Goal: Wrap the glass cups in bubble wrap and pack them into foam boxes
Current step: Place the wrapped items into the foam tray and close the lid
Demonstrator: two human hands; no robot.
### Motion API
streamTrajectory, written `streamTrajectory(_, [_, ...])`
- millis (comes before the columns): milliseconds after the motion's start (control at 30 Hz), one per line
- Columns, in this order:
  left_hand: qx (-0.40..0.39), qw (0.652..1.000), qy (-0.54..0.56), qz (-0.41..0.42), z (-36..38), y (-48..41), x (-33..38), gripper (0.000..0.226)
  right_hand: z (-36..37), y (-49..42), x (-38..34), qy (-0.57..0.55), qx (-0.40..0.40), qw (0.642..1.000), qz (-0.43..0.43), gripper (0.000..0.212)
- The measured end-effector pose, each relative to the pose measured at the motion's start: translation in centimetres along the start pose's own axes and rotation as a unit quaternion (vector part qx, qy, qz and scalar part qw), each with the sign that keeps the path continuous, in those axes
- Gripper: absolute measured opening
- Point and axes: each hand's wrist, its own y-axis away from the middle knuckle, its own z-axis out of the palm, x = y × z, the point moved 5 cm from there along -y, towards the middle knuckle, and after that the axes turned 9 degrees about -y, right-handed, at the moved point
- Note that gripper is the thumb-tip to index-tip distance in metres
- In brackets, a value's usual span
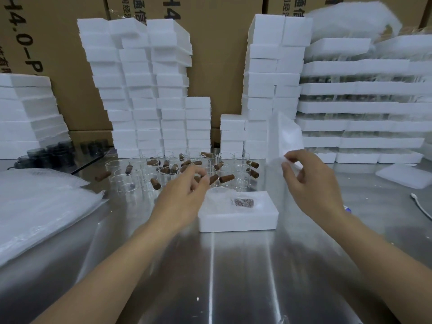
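While the right hand [308,181] is pinching a foam lid [284,136] upright, the left hand [184,197] is hovering relaxed and empty, foam box [236,222] just right of it; carton [23,43] behind is showing "H4.0-P".

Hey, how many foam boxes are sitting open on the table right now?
1: the open foam box lies between the left hand and right hand, a wrapped cup inside. The right hand holds what looks like its lid. Stacks behind may hide others.

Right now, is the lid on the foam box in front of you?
No, the foam box lies open, and the right hand holds the foam lid up beside it.
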Motion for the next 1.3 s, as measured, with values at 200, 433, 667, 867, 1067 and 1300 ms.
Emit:
streamTrajectory(200, [0.007,1.000,-0.007,0.004,-0.6,-0.2,0.2,0.016,0.5,1.3,-5.5,-0.212,-0.020,0.977,-0.029,0.006])
streamTrajectory(433, [-0.060,0.990,0.107,-0.063,-1.1,-1.1,-0.4,0.017,0.8,0.7,-6.1,-0.498,-0.042,0.844,0.197,0.018])
streamTrajectory(667, [-0.112,0.993,-0.024,0.018,-0.9,-0.5,-0.2,0.020,1.1,0.8,-4.3,-0.497,-0.025,0.825,0.268,0.011])
streamTrajectory(867, [-0.132,0.987,-0.053,0.068,-0.9,-0.1,0.6,0.018,1.4,0.8,-4.3,-0.515,-0.043,0.811,0.275,0.014])
streamTrajectory(1067, [-0.031,0.996,0.054,0.056,-3.0,-1.0,0.5,0.031,2.4,1.1,-4.4,-0.601,-0.105,0.709,0.354,0.023])
streamTrajectory(1300, [-0.052,0.989,0.116,0.071,-2.8,-1.5,0.6,0.095,3.2,1.6,-4.2,-0.686,-0.185,0.551,0.438,0.029])
